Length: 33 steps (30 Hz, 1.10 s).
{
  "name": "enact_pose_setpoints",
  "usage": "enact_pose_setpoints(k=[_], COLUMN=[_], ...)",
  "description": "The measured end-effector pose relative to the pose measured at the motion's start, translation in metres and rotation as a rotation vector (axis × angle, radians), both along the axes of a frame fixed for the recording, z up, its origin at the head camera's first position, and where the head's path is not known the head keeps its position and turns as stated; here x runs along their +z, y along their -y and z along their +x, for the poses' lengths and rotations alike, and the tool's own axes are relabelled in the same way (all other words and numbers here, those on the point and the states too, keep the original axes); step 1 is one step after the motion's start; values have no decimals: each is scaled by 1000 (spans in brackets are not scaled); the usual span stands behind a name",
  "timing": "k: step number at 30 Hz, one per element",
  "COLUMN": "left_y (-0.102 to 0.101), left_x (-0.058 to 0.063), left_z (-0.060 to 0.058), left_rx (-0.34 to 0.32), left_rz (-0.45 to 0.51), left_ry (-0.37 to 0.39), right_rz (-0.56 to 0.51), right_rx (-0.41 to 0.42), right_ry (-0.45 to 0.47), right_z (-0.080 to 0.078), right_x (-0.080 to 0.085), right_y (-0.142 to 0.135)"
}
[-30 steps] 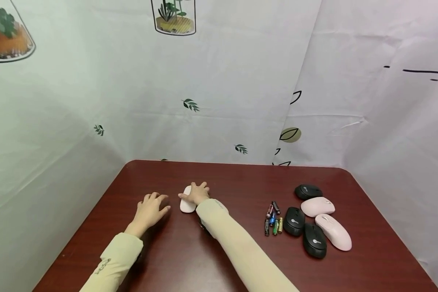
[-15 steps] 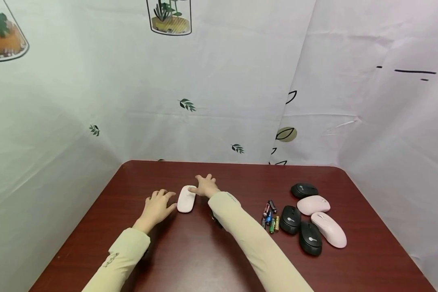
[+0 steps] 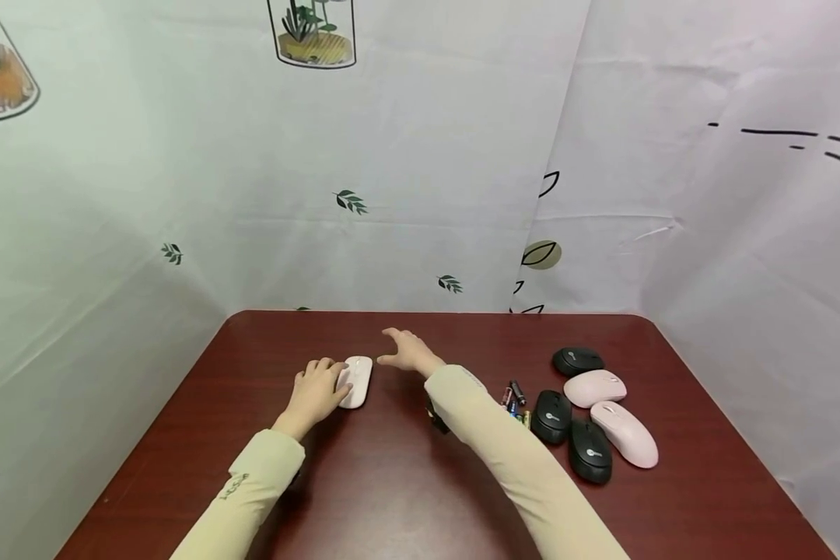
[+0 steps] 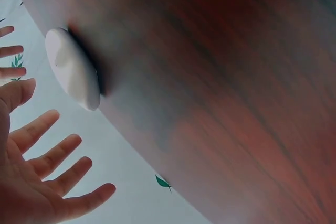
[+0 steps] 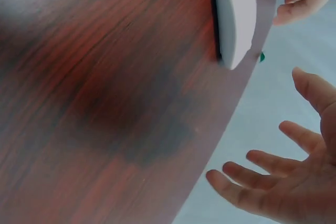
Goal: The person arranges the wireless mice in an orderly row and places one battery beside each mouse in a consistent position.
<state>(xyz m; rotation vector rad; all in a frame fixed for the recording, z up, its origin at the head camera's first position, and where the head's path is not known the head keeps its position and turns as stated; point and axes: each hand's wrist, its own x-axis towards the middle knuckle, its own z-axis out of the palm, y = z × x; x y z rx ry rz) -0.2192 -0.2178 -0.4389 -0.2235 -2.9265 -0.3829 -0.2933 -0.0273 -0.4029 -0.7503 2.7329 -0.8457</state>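
A white computer mouse [image 3: 356,379] lies on the dark red table [image 3: 364,498], left of centre in the head view. My left hand [image 3: 315,393] is over its left side, thumb and fingertips overlapping that edge in this view. In the left wrist view the fingers are spread and loosely bent, with a gap to the mouse [image 4: 71,69]. To the mouse's right, my right hand [image 3: 409,355] hovers with extended fingers and nothing in its grasp. The right wrist view shows that hand [image 5: 283,177] spread beside the mouse [image 5: 236,19].
On the right side lie black mice [image 3: 551,417] and pinkish-white mice [image 3: 625,434], grouped together. Several small batteries [image 3: 518,392] lie left of them, partly hidden by my right sleeve [image 3: 518,467]. A printed white curtain [image 3: 406,155] surrounds the table's far and side edges.
My right hand has come off the white mouse and moved right. My left hand has moved right, up to the mouse's left edge. The head view has turned slightly.
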Motion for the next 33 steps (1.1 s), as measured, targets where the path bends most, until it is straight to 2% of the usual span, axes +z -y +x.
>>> enact_pose_setpoints(k=[6,10,16,24,28,33], left_y=[-4,-7,-11,-18,-18,-17], left_x=[-4,-3,-3,-6,-5,0], left_z=[-6,-11,-18,-22,-23,-26], left_rx=[-32,-39,-52,-91,-99,-112], left_rz=[58,81,81,-59,-38,-27], left_ry=[-123,-132,-53,67,136,166], right_rz=[-89,-142,-144,-122,-143,-172], right_rx=[24,19,-25,-44,-78,-122], right_ry=[-57,-57,-63,-95,-111,-122], right_z=[3,5,9,9,8,6], right_x=[-5,0,13,37,48,55], right_y=[-20,-34,-56,-105,-134,-169])
